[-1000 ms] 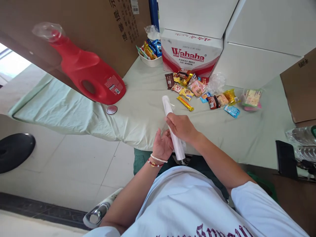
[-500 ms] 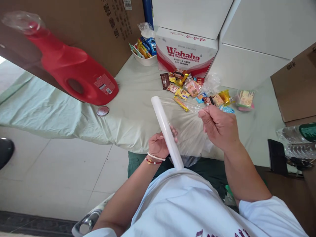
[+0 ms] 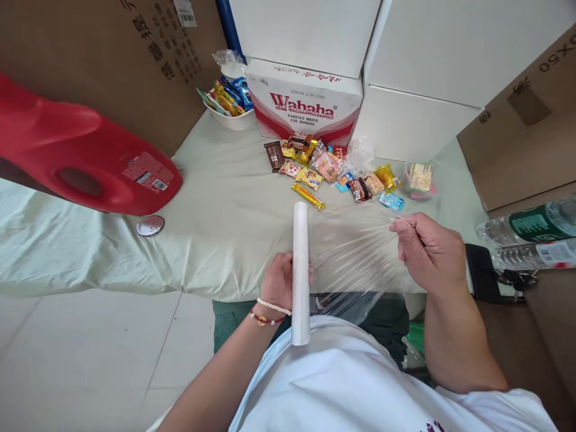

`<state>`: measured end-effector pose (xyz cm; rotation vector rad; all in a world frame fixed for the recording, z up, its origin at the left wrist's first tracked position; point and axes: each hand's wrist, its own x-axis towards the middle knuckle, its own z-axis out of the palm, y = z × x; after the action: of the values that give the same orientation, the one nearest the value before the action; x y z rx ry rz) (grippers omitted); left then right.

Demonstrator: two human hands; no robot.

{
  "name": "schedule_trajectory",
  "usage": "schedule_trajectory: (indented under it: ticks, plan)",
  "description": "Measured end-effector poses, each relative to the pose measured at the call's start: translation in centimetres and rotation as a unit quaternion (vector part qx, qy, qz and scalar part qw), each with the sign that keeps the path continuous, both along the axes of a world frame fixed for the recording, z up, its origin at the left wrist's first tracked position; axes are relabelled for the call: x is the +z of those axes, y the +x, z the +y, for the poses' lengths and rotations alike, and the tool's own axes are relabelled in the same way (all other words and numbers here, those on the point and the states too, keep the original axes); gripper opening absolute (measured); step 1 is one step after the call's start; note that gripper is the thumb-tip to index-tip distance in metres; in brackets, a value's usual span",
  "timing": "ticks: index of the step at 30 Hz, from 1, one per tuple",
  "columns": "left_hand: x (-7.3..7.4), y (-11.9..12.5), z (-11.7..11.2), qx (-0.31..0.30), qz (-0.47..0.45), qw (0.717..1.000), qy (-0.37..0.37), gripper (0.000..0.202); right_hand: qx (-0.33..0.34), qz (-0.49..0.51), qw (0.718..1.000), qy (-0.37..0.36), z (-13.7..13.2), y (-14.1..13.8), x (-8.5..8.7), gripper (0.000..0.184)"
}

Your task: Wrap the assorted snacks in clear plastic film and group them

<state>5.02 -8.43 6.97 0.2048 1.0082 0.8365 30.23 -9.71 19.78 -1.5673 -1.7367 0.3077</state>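
A white roll of plastic wrap (image 3: pixel 301 270) stands nearly lengthwise in front of my body, with my left hand (image 3: pixel 279 279) wrapped round its middle from behind. Some of the left fingers are hidden by the roll. Clear film (image 3: pixel 355 258) stretches from the roll to the right, creased into a fan. Its bunched edge is pinched between the thumb and fingers of my right hand (image 3: pixel 427 249). Just beyond the film lies a pile of small wrapped snacks (image 3: pixel 328 167), with a yellow stick packet (image 3: pixel 308 196) nearest the roll.
A red jug (image 3: pixel 90 156) lies at the left beside a round tin lid (image 3: pixel 150 225). Behind stand a white basket of packets (image 3: pixel 231 121) and a Wahaba-style "Wahaha" carton (image 3: pixel 306 102). Plastic bottles (image 3: pixel 535 225) and a dark phone-like object (image 3: pixel 483 273) are at the right.
My right hand has moved away to the right, drawing out a longer, wider sheet of film. The roll has turned more upright in view. The camera view has shifted right.
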Motion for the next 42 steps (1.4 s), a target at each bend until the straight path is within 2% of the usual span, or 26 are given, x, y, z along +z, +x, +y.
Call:
schedule_trajectory:
  ticks: [4, 6, 9, 11, 12, 14, 15, 17, 19, 21, 25, 27, 29, 30, 31, 33, 35, 37, 39, 41, 42]
  plan:
    - [0.1, 0.1, 0.2, -0.061, 0.168, 0.982, 0.064, 0.055, -0.033, 0.002, 0.999, -0.01, -0.3, 2.0, -1.0, 0.035]
    - [0.5, -0.9, 1.0, -0.074, 0.188, 0.975, 0.088, 0.057, -0.049, -0.003, 0.999, -0.011, 0.2, 3.0, -1.4, 0.036]
    - [1.3, -3.4, 2.6, -0.021, 0.154, 0.982, 0.109, 0.053, -0.083, 0.017, 0.996, -0.021, 1.8, 4.0, -3.2, 0.038]
    - [1.7, -4.8, 3.7, 0.015, 0.162, 0.979, 0.119, 0.048, -0.098, 0.055, 0.993, -0.035, 3.2, 4.0, -5.4, 0.041]
    - [1.8, -5.4, 4.1, 0.022, 0.198, 0.972, 0.126, 0.047, -0.098, 0.076, 0.991, -0.048, 3.8, 3.8, -6.8, 0.043]
    - [1.5, -6.3, 4.9, 0.003, 0.329, 0.934, 0.14, 0.05, -0.089, 0.109, 0.987, -0.084, 4.9, 2.9, -9.9, 0.045]
    - [1.3, -6.8, 5.2, -0.021, 0.41, 0.899, 0.149, 0.052, -0.085, 0.118, 0.984, -0.103, 5.2, 2.4, -11.4, 0.046]
    - [0.6, -7.8, 5.7, -0.081, 0.556, 0.81, 0.17, 0.049, -0.083, 0.12, 0.98, -0.137, 5.5, 1.5, -14.0, 0.047]
    - [-0.1, -8.8, 6.1, -0.127, 0.637, 0.737, 0.188, 0.04, -0.089, 0.097, 0.977, -0.165, 5.3, 0.9, -15.8, 0.046]
    - [-0.6, -9.6, 6.2, -0.146, 0.669, 0.702, 0.196, 0.034, -0.097, 0.05, 0.977, -0.183, 4.9, 0.7, -16.7, 0.046]
    - [-1.4, -9.7, 6.0, -0.174, 0.7, 0.664, 0.197, 0.036, -0.128, -0.069, 0.968, -0.205, 4.3, 1.0, -17.3, 0.041]
    - [-2.0, -9.2, 5.8, -0.166, 0.733, 0.62, 0.225, 0.042, -0.143, -0.121, 0.956, -0.226, 4.1, 1.2, -17.2, 0.036]
    - [-2.6, -8.7, 5.5, -0.132, 0.76, 0.575, 0.272, 0.05, -0.153, -0.161, 0.943, -0.249, 4.1, 1.5, -17.0, 0.032]
    - [-3.0, -8.6, 5.4, -0.116, 0.763, 0.564, 0.295, 0.054, -0.154, -0.176, 0.936, -0.262, 4.2, 1.7, -16.9, 0.03]
    - [-3.4, -8.6, 5.3, -0.102, 0.757, 0.565, 0.311, 0.058, -0.151, -0.184, 0.931, -0.278, 4.3, 2.0, -16.7, 0.029]
    - [-3.9, -9.1, 5.3, -0.075, 0.737, 0.585, 0.331, 0.061, -0.134, -0.174, 0.926, -0.307, 4.8, 3.1, -16.1, 0.029]
    - [-4.1, -10.3, 5.9, -0.04, 0.722, 0.6, 0.344, 0.056, -0.12, -0.13, 0.937, -0.303, 5.3, 4.8, -15.1, 0.03]
    - [-3.6, -12.0, 7.4, -0.01, 0.719, 0.597, 0.355, 0.047, -0.12, -0.082, 0.96, -0.24, 5.5, 7.0, -14.0, 0.03]
    - [-2.7, -13.7, 10.3, -0.007, 0.727, 0.58, 0.367, 0.037, -0.135, -0.068, 0.978, -0.142, 5.3, 9.2, -13.3, 0.027]
    - [-1.5, -14.9, 14.7, -0.029, 0.743, 0.55, 0.38, 0.031, -0.162, -0.095, 0.979, -0.076, 4.5, 11.2, -13.2, 0.025]
    - [-0.9, -15.1, 17.4, -0.047, 0.752, 0.533, 0.385, 0.03, -0.175, -0.118, 0.975, -0.067, 3.9, 12.1, -13.4, 0.025]
